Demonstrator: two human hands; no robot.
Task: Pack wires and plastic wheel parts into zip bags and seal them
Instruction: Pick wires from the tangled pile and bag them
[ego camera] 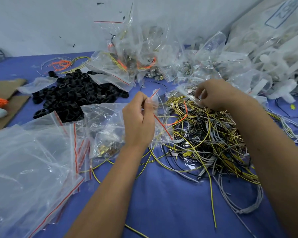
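My left hand [138, 117] pinches the red-striped mouth of a clear zip bag [159, 125] that hangs below it, just left of a tangled heap of yellow, black and grey wires [210, 134]. My right hand [213, 93] hovers over the far edge of that heap, its fingers curled round a small bundle of wires beside the bag's mouth. A pile of black plastic wheel parts [72, 93] lies to the left on the blue table [162, 194].
A stack of empty zip bags [33, 165] covers the near left. Filled bags [138, 57] are heaped at the back against the wall, white plastic parts [273, 66] at the right. Cardboard [5, 100] and orange pieces lie at the far left.
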